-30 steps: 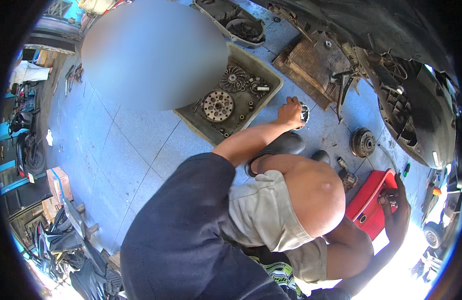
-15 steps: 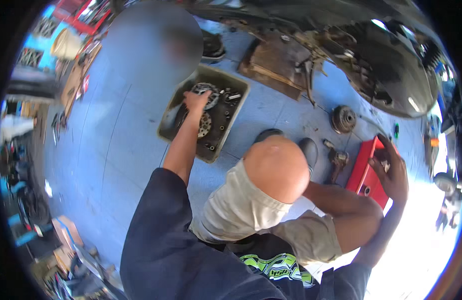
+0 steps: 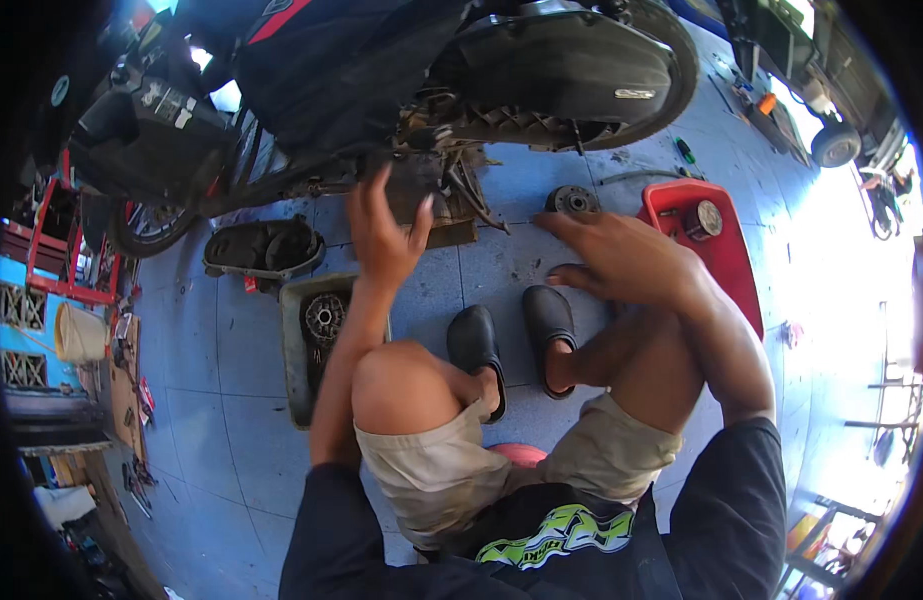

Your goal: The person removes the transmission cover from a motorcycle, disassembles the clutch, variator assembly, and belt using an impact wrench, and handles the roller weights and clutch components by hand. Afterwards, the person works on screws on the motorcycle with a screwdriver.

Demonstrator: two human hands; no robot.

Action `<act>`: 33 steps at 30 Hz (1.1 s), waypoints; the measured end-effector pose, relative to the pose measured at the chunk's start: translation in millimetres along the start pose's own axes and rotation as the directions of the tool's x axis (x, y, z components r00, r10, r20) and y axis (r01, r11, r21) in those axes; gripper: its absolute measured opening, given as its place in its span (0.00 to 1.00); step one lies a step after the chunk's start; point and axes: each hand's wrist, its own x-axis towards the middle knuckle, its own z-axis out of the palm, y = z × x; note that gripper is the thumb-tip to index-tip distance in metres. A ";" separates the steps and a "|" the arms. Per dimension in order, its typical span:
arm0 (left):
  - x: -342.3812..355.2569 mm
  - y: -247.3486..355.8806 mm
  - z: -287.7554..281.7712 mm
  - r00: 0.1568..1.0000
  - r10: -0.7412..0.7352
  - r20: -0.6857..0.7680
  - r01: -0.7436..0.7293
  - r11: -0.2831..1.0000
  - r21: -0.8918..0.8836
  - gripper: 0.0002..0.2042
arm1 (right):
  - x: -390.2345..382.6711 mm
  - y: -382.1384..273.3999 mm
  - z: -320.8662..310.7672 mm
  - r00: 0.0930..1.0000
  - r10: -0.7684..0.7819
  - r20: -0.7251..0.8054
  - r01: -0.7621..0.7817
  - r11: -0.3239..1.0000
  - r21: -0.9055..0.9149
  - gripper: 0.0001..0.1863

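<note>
My left hand (image 3: 384,240) is raised over the floor in front of the scooter (image 3: 561,70), fingers apart and nothing held. Just beside and below it stands a grey-green tray (image 3: 299,405) with a round toothed metal part (image 3: 325,316) and other dark parts, some hidden by my forearm. My right hand (image 3: 626,255) hangs in the air with fingers stretched and nothing visible in it. Close to its fingertips, a dark round drum-like part (image 3: 573,199) lies on the floor. To its right is a red bin (image 3: 738,262) with a cylindrical metal piece (image 3: 703,220) inside.
A black casing cover (image 3: 264,246) lies beyond the tray. A wooden block (image 3: 453,235) sits under the scooter, with a metal stand leg (image 3: 469,195) beside it. My feet in black clogs (image 3: 473,345) are on the blue tiles. Off to the left is a cream bucket (image 3: 81,332).
My left hand has come up out of the tray, away from the metal parts. My right hand has moved left from over the red bin. The view has swung, showing more of the scooter.
</note>
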 end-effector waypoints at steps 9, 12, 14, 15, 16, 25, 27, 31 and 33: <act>133.7 29.7 80.8 0.952 0.265 0.156 -0.307 0.783 0.541 0.18 | 1.4 -48.8 -10.4 0.969 -0.244 -0.027 0.245 0.961 0.126 0.27; 137.5 26.6 92.8 0.924 0.350 0.152 -0.364 0.686 0.630 0.18 | -11.6 -13.3 -21.6 0.906 -0.213 -0.365 0.302 0.931 0.205 0.25; 128.1 25.8 92.1 0.921 0.354 0.160 -0.380 0.733 0.564 0.16 | -30.2 18.9 -4.5 0.821 -0.109 -0.560 0.272 0.938 0.216 0.23; 119.3 24.7 84.1 0.913 0.367 0.178 -0.406 0.774 0.487 0.17 | -40.1 35.9 14.7 0.643 0.102 -0.759 0.330 0.858 0.395 0.21; 103.6 25.1 75.2 0.899 0.407 0.163 -0.436 0.798 0.417 0.18 | -46.9 54.6 38.2 0.377 0.274 -0.885 0.487 0.754 0.441 0.18; -160.4 56.1 -80.7 0.374 -0.520 0.768 0.264 0.854 0.449 0.18 | -221.7 63.9 391.0 0.472 0.873 0.127 -0.808 0.370 0.458 0.13; -197.3 63.0 -102.6 0.189 -0.510 0.839 0.233 0.854 0.466 0.17 | -236.4 50.3 419.6 0.466 0.869 0.167 -0.821 0.354 0.449 0.13; -239.2 60.6 -109.7 -0.046 -0.389 0.920 0.092 0.915 0.392 0.17 | -214.4 74.3 405.8 0.457 0.862 -0.221 -0.774 0.508 0.378 0.11; -253.0 57.4 -102.9 -0.136 -0.327 0.935 -0.011 0.944 0.329 0.17 | -184.3 99.7 387.9 0.365 0.728 -0.580 -0.630 0.652 0.422 0.16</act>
